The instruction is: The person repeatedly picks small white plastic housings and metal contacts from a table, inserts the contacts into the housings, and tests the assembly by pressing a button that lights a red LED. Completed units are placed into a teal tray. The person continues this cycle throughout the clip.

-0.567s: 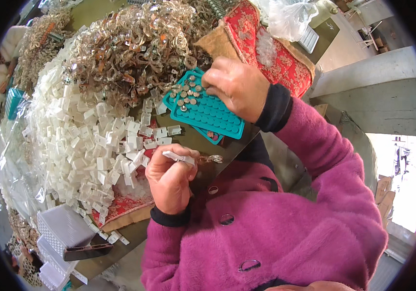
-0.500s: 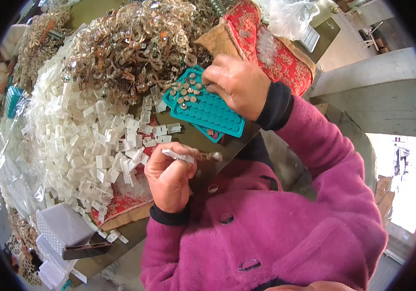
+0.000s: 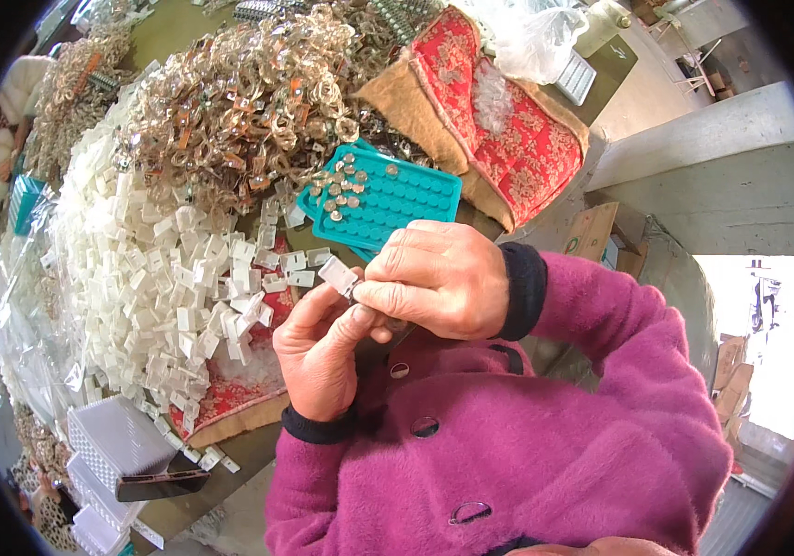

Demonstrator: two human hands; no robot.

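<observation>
A small white plastic piece (image 3: 337, 275) stands up between the fingers of my left hand (image 3: 321, 366), which is closed on it. My right hand (image 3: 443, 283) meets the left one, thumb and fingers pinched together right beside the white piece. What the right fingertips hold is hidden. Just beyond my hands lies a teal tray (image 3: 415, 197) with rows of round hollows. Small round metallic pieces (image 3: 335, 190) are scattered over its left part, and another teal tray is partly under it.
A big heap of similar white plastic pieces (image 3: 147, 287) covers the table to the left. Behind it rises a tangled pile of clear, brownish ring-like parts (image 3: 239, 102). Red floral padded cloth (image 3: 527, 139) lies far right of the trays. White ridged trays (image 3: 119, 435) are stacked near left.
My right hand has come away from the teal tray, down and left, to join the left hand. The white piece is now tilted more upright.
</observation>
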